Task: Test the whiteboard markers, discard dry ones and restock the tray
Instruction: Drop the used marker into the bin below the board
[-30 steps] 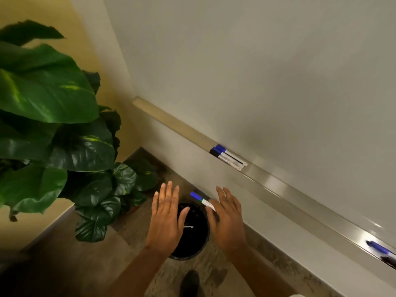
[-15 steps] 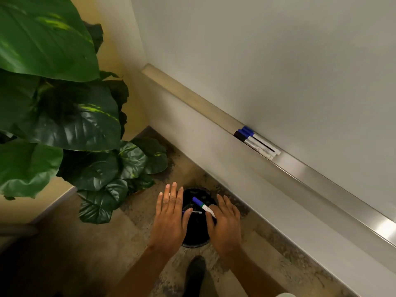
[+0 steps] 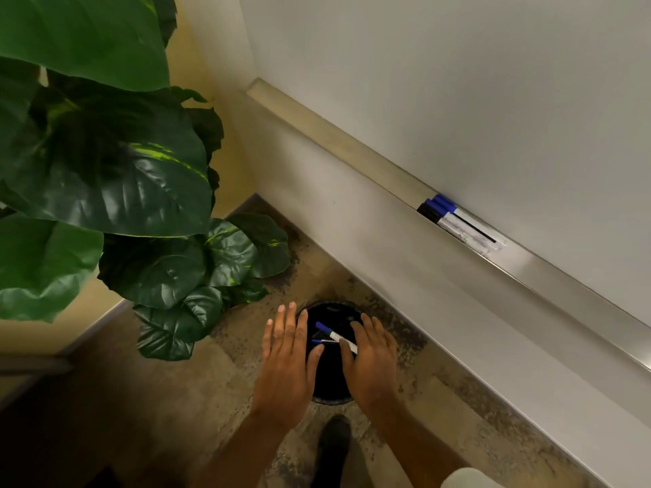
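A round black waste bin (image 3: 333, 399) stands on the floor below the whiteboard (image 3: 458, 82). My right hand (image 3: 373, 361) hovers over its right side and grips a white marker with a blue cap (image 3: 336, 336) between thumb and fingers, cap pointing up-left over the opening. My left hand (image 3: 287, 361) is flat and open over the bin's left rim, holding nothing. Another blue-capped marker (image 3: 321, 341) lies inside the bin. On the metal tray (image 3: 352, 144) lie three markers (image 3: 458, 221) side by side, two with blue caps and one black.
A large-leaved green plant (image 3: 105, 153) fills the left side, its lower leaves close to the bin. My dark shoe (image 3: 333, 438) is just in front of the bin. The wall's base runs diagonally on the right; the floor is mottled brown.
The view has tilted down and closer to the floor. Both hands have come lower over the bin, the right one still gripping the blue-capped marker.
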### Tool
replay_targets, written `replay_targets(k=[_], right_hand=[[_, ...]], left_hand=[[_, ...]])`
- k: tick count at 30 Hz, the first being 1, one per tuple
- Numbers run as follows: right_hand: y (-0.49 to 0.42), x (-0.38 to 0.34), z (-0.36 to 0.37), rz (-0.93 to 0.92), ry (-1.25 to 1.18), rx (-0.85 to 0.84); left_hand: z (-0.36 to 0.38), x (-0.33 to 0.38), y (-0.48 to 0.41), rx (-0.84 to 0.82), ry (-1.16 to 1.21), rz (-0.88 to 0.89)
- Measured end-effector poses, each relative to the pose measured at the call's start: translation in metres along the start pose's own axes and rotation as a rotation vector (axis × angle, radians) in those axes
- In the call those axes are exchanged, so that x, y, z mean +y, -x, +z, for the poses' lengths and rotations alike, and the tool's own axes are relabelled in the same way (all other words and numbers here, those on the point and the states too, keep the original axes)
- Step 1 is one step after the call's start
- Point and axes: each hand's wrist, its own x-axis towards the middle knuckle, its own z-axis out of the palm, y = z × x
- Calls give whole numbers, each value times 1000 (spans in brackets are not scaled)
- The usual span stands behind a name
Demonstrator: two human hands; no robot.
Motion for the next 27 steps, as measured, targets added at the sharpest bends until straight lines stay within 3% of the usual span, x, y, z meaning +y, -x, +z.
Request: replay_targets(k=[14, 27], right_hand=[[30, 11, -60, 47, -192, 210], [48, 35, -167, -52, -214, 407]], left_hand=[[-29, 26, -10, 37, -6, 9], [-94, 121, -25, 102, 31, 143]])
